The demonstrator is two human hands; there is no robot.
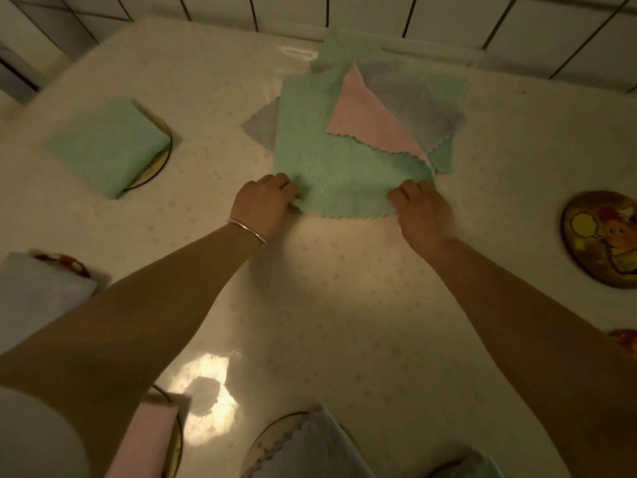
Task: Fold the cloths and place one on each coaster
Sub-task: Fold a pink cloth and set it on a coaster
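Note:
A flat green cloth [331,160] lies at the table's middle back, on top of a loose pile with a pink cloth [365,122] and a grey cloth [413,101]. My left hand [265,205] pinches its near left corner. My right hand [422,208] pinches its near right corner. A folded green cloth [107,146] rests on a coaster [157,167] at the left. A bare round coaster [601,238] with a cartoon picture lies at the right edge.
Folded cloths sit on coasters near me: a grey one [38,291] at the left, a pink one [144,439] at the lower left, a grey one [310,446] at the bottom middle. Another coaster [625,339] peeks in at the right edge. A tiled wall [379,15] runs behind the table.

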